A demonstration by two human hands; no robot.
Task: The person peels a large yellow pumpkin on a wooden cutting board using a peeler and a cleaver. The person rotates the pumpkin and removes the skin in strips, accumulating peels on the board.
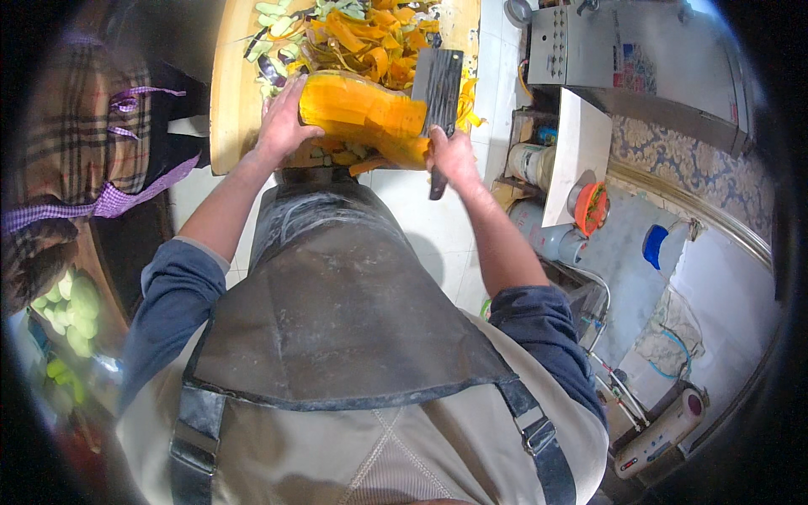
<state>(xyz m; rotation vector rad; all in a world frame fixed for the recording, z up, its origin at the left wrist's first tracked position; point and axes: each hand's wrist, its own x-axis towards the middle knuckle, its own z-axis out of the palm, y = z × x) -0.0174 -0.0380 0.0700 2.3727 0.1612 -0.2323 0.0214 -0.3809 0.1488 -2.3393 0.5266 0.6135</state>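
A long peeled orange squash (360, 107) lies across the near end of a wooden table (228, 120). My left hand (285, 123) holds the squash at its left end, fingers over the top and thumb on the near side. In my right hand (453, 154) is a cleaver (440, 82) with a dark handle, its broad blade lying against the right end of the squash. Part of the blade's edge is hidden from me. Beyond the squash spreads a heap of orange peelings (372, 41), mixed with pale green and dark purple peel (274, 22).
At the left stands another person in a plaid garment (82, 120) with purple gingham trim. Pale green vegetables (72, 309) are at lower left. On the right are a metal appliance (637, 60), a white board (581, 151), an orange bowl (591, 208) and a gas cylinder (543, 230).
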